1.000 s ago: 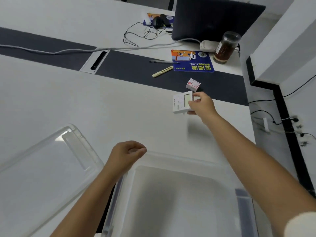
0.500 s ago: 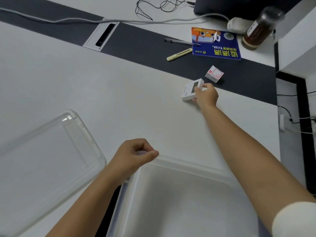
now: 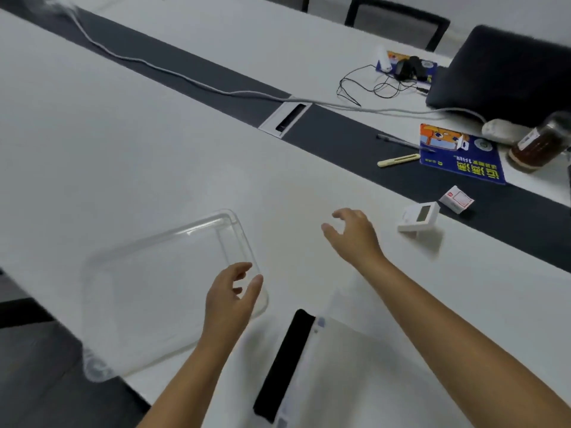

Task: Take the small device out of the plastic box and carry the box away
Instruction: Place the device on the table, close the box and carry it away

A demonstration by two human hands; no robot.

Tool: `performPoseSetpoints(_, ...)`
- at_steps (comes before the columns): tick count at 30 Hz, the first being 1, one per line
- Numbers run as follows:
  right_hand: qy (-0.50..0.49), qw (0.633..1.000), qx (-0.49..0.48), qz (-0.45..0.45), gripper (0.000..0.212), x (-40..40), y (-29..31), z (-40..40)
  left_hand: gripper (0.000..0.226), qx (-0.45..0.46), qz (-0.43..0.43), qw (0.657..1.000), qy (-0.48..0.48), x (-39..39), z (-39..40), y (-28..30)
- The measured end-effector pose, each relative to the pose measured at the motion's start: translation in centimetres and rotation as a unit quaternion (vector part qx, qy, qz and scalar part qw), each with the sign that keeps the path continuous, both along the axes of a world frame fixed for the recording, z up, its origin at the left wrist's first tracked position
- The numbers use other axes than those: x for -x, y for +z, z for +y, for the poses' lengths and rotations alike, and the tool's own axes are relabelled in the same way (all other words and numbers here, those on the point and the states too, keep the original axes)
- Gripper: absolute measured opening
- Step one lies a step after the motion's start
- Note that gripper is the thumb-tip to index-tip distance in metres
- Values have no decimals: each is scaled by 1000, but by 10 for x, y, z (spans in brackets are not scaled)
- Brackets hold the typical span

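Note:
The small white device (image 3: 418, 217) with a grey screen stands propped on the white table, near the dark strip at the right. My right hand (image 3: 355, 236) hovers to its left, fingers spread, holding nothing. The clear plastic box (image 3: 355, 375) sits at the bottom centre under my arms, blurred, its left wall showing against a dark gap. Its clear lid (image 3: 160, 291) lies flat to the left. Over the lid's right edge my left hand (image 3: 231, 298) is open, fingers apart and empty.
A small red-and-white carton (image 3: 456, 199) lies just beyond the device. Further back are a blue booklet (image 3: 460, 152), a yellow pen (image 3: 398, 160), a brown jar (image 3: 537, 143), a laptop (image 3: 506, 72), cables (image 3: 185, 78) and a desk grommet (image 3: 285, 117). The table edge runs at the lower left.
My right hand let go of the device and drew back left. My left hand opened and shifted over the lid. The view swung left.

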State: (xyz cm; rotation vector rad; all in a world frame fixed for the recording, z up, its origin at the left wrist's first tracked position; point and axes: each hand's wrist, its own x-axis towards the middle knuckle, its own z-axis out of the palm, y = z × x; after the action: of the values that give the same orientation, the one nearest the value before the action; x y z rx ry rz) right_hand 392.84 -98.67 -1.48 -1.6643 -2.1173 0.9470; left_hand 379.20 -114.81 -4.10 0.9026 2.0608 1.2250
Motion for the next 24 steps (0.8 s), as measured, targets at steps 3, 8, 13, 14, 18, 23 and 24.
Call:
performPoseSetpoints(3,102,992,75,-10,41,68,-6,-30,35,60,33,992,110,49,-42,-18)
performPoseSetpoints(8,118,974,139,-136,50,140,-35,-62,56,244,115,942,199,109,-95,-36)
performPoseSetpoints(13,40,979,93,-177,40,155,-70,-90,58,264,-6,930,255,140,-126,-56)
performPoseSetpoints(14,36,981,82,-173,38,157,-72,-94,55,268,-15,929,255,142,-129,-57)
performPoseSetpoints(18,-45,985,117,-118,34,154,-64,-91,48,274,21,918,285,146,-137,-51)
performPoseSetpoints(23,-66,997,30,-17,31,141,-22,-81,42,189,66,940,278,144,-129,-28)
performPoseSetpoints(24,-76,997,0,5,31,135,-8,-78,43,168,68,946,267,142,-122,-21)
